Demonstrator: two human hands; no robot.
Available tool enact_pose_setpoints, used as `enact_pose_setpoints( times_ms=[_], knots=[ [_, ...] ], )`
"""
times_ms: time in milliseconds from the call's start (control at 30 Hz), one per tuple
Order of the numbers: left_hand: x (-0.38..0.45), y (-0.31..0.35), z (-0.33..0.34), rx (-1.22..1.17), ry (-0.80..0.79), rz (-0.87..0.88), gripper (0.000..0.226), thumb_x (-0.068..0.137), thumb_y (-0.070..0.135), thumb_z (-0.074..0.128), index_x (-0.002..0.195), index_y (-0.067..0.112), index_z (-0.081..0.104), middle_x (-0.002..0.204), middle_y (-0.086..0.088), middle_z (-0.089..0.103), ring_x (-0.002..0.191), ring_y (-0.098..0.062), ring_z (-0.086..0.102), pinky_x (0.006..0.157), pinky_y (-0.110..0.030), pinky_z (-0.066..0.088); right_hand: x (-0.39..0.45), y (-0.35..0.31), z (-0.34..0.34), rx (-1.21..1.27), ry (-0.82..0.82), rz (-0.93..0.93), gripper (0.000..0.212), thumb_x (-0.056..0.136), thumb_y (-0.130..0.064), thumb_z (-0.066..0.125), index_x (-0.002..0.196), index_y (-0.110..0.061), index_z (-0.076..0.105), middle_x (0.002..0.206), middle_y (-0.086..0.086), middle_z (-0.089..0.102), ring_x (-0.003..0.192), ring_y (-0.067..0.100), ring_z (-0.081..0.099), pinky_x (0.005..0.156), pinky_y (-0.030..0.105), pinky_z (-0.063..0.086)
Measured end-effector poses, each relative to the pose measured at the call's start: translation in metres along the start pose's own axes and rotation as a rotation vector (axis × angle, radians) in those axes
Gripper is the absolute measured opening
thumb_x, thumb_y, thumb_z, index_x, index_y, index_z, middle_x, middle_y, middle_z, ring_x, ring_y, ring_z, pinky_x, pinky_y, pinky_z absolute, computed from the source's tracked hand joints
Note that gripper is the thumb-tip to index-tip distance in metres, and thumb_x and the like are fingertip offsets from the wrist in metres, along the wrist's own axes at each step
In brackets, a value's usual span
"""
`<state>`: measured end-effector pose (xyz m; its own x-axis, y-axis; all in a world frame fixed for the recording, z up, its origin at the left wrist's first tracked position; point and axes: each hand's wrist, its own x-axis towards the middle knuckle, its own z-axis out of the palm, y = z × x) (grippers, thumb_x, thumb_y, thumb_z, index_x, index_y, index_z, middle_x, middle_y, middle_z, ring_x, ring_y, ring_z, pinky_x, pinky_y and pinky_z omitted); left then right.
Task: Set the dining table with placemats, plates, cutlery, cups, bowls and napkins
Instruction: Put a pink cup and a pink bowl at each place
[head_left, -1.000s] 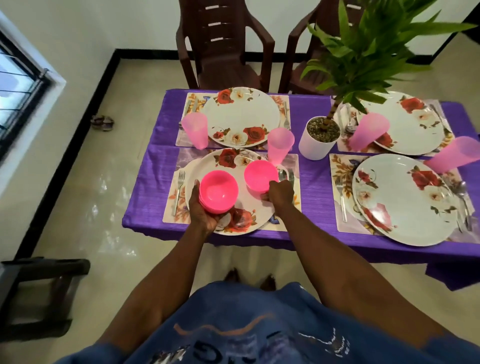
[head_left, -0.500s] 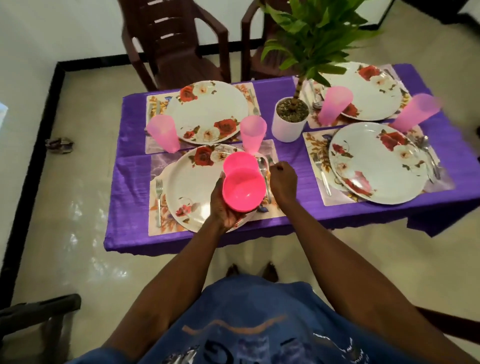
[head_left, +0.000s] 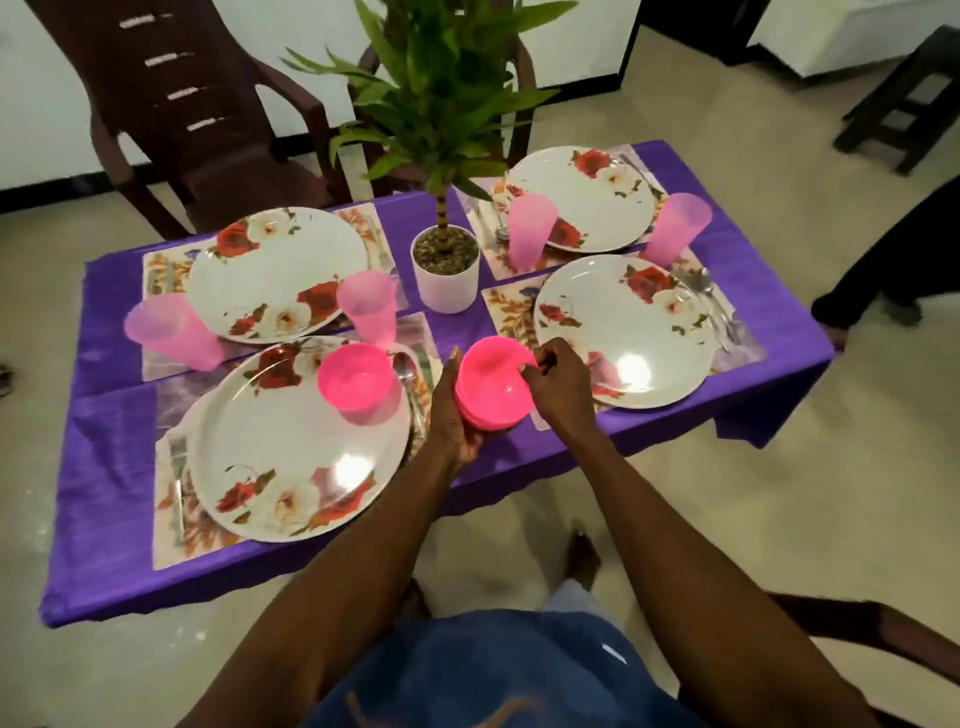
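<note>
Between the two near place settings, above the tabletop's (head_left: 119, 457) front edge, my left hand (head_left: 451, 415) cups a stack of pink bowls (head_left: 491, 389) from below and behind, fingers curled round its side. My right hand (head_left: 558, 382) reaches in from the other side and pinches the rim of the top bowl between thumb and fingertips; that grip is closed on the rim, and I cannot tell whether the top bowl has lifted free of the ones beneath. Just left of the stack, a single pink bowl (head_left: 356, 376) sits upright on the far right part of the near left plate (head_left: 291, 447), a white plate with red roses that lies on a floral placemat (head_left: 171, 540) with a fork (head_left: 177, 457) along its left side and a spoon (head_left: 404, 369) at its right. To the right of my hands lies the near right plate (head_left: 628, 332) on its own placemat, cutlery (head_left: 709, 301) along its right edge. Beyond these are two more plates, far left (head_left: 275, 270) and far right (head_left: 582, 197). Four translucent pink cups stand about: one (head_left: 171, 332) at the left, one (head_left: 369, 306) between the two left plates, one (head_left: 530, 228) against the far right plate, one (head_left: 675, 228) at the right. A white pot (head_left: 445, 280) with a green plant stands in the middle of the purple cloth. Brown chairs (head_left: 182, 104) stand behind the tabletop.
</note>
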<state>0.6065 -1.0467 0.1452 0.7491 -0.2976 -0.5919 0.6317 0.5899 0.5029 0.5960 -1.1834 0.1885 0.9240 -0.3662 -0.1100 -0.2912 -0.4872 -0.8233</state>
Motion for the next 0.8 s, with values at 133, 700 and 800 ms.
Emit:
enact_pose_setpoints(
  times_ms=[133, 700, 800],
  knots=[
    [0.034, -0.032, 0.042, -0.023, 0.032, 0.021, 0.072, 0.078, 0.065, 0.063, 0.134, 0.02, 0.056, 0.131, -0.018, 0.06, 0.117, -0.04, 0.057, 0.092, -0.063, 0.048, 0.039, 0.028, -0.042, -0.034, -0.002, -0.008, 0.012, 0.088, -0.014, 0.068, 0.086, -0.007, 0.058, 0.078, 0.003, 0.061, 0.074, 0.02, 0.055, 0.065, 0.029, 0.039],
    [0.108, -0.085, 0.178, -0.217, 0.376, 0.24, 0.046, 0.084, 0.059, 0.06, 0.112, 0.023, 0.063, 0.108, -0.013, 0.063, 0.098, -0.035, 0.06, 0.086, -0.053, 0.051, 0.186, 0.105, -0.183, 0.135, 0.169, 0.221, 0.006, 0.083, -0.014, 0.05, 0.08, -0.015, 0.054, 0.083, 0.01, 0.065, 0.072, 0.036, 0.068, 0.048, 0.036, 0.055],
    [0.122, -0.082, 0.172, -0.255, 0.334, 0.258, 0.036, 0.088, 0.055, 0.058, 0.11, 0.027, 0.062, 0.107, -0.011, 0.062, 0.103, -0.035, 0.06, 0.091, -0.057, 0.049, 0.201, 0.124, -0.18, 0.094, 0.12, 0.316, 0.02, 0.083, -0.007, 0.048, 0.101, -0.006, 0.057, 0.094, 0.015, 0.065, 0.071, 0.039, 0.069, 0.044, 0.032, 0.051]
  ],
)
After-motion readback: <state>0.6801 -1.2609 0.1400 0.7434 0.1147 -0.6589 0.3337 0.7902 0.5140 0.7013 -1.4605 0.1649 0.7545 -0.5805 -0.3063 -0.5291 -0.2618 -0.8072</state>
